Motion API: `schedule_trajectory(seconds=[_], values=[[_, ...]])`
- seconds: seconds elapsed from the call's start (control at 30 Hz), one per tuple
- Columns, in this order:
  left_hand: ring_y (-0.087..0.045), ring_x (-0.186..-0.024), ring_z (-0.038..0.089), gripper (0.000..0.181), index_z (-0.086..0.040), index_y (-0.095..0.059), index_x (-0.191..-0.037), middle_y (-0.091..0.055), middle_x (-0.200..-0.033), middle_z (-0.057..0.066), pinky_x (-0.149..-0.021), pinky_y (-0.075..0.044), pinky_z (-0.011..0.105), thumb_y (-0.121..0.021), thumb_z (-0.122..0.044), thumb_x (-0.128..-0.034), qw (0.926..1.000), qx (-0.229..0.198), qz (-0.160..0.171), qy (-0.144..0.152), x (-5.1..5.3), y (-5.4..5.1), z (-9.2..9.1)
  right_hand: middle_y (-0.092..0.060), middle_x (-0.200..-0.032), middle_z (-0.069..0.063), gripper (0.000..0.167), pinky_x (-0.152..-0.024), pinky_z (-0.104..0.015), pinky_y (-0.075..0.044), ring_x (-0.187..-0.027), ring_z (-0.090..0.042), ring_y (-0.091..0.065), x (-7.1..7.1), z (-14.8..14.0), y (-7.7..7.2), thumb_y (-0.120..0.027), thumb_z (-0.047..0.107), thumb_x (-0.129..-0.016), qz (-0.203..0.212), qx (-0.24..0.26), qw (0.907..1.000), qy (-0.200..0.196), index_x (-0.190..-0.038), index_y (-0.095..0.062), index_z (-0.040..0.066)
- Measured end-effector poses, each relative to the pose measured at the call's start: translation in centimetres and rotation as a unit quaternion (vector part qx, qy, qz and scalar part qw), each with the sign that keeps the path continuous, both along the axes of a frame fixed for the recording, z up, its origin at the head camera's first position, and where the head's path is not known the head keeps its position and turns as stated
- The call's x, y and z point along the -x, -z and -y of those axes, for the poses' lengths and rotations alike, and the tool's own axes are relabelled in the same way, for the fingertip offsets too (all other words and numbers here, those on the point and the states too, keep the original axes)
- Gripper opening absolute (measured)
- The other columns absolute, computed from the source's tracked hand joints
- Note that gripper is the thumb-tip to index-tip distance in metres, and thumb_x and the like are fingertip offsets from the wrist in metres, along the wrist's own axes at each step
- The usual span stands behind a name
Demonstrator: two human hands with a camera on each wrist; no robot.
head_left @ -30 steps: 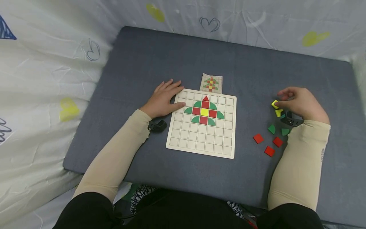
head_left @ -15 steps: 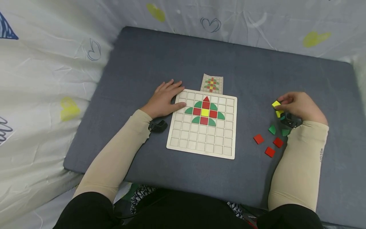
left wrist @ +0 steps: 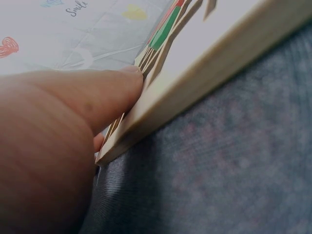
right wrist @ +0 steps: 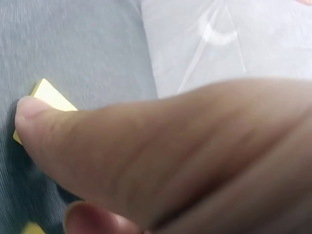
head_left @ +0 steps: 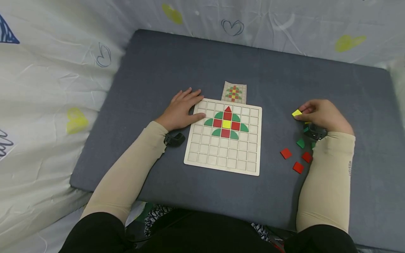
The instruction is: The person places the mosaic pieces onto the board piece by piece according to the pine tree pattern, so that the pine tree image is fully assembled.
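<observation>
Right grip [head_left: 326, 114] is pinching a yellow square [head_left: 296, 112] at thumb and fingertip; since half a second ago it is shifting left, leaving red squares [head_left: 285, 153] lying nearer the body. Picking-out is seemingly finishing; placing is still waiting. Board [head_left: 218, 156] is lying well left of that grip, left grip [head_left: 181, 109] spreading loosely, thumb resting on its edge.

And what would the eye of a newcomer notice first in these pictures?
Probably the red, green and yellow pattern on the pale grid board, near the middle of the grey table. Next, perhaps, the yellow piece that the right hand pinches, right of the board, and the left hand at the board's left edge.
</observation>
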State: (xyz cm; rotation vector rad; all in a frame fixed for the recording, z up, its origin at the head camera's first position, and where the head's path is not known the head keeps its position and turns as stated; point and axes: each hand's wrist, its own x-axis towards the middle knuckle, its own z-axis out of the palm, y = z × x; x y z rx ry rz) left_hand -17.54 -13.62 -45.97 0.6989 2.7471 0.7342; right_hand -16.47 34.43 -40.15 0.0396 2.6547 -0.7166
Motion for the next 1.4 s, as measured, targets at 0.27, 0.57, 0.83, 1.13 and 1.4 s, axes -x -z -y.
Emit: schedule_trajectory(seconds=[0.27,0.57,0.83,1.13,1.4], values=[[-0.008,-0.164,0.026,0.076,-0.016,-0.041,-0.164,-0.025,-0.174,0.004,-0.132,0.003,0.046,-0.062,-0.055,-0.1027,1.0,-0.003,0.0,-0.001,-0.1,-0.1,0.0,-0.072,-0.104,-0.011,0.04,-0.069,-0.022,-0.049,-0.086,-0.014,-0.061,0.7,1.8,0.5,-0.077,0.034,-0.097,-0.02,0.012,0.9992,-0.031,-0.117,-0.073,0.0],[-0.008,-0.164,0.025,0.076,-0.017,-0.04,-0.164,-0.025,-0.174,0.003,-0.132,0.003,0.045,-0.061,-0.056,-0.1028,1.0,-0.002,0.0,0.001,0.0,-0.1,0.0,-0.07,-0.101,-0.011,0.036,-0.069,-0.028,-0.05,-0.091,-0.025,-0.06,0.9,3.3,0.8,-0.077,0.033,-0.098,-0.02,0.016,0.9988,-0.042,-0.113,-0.074,0.0],[-0.008,-0.164,0.026,0.076,-0.017,-0.04,-0.164,-0.025,-0.174,0.004,-0.132,0.003,0.046,-0.061,-0.056,-0.1028,1.0,-0.002,0.001,0.001,-0.1,-0.1,0.1,-0.071,-0.098,-0.01,0.031,-0.07,-0.029,-0.049,-0.088,-0.023,-0.061,1.1,4.6,0.7,-0.075,0.031,-0.099,-0.029,0.018,0.9975,-0.062,-0.109,-0.075,0.002],[-0.008,-0.164,0.026,0.076,-0.016,-0.04,-0.164,-0.025,-0.174,0.004,-0.132,0.003,0.046,-0.062,-0.055,-0.1028,1.0,-0.004,0.001,-0.001,-0.1,-0.2,0.1,-0.07,-0.095,-0.009,0.03,-0.068,-0.026,-0.049,-0.085,-0.022,-0.06,1.2,6.2,0.0,-0.076,0.031,-0.098,-0.034,0.025,0.997,-0.066,-0.107,-0.075,0.002],[-0.008,-0.164,0.026,0.076,-0.016,-0.041,-0.164,-0.025,-0.174,0.004,-0.132,0.003,0.046,-0.062,-0.055,-0.1026,1.0,-0.004,0.0,-0.001,-0.2,-0.3,0.0,-0.071,-0.099,-0.009,0.03,-0.072,-0.028,-0.05,-0.09,-0.023,-0.061,0.8,7.8,-0.7,-0.077,0.035,-0.098,-0.034,0.039,0.9955,-0.079,-0.108,-0.075,0.006]])
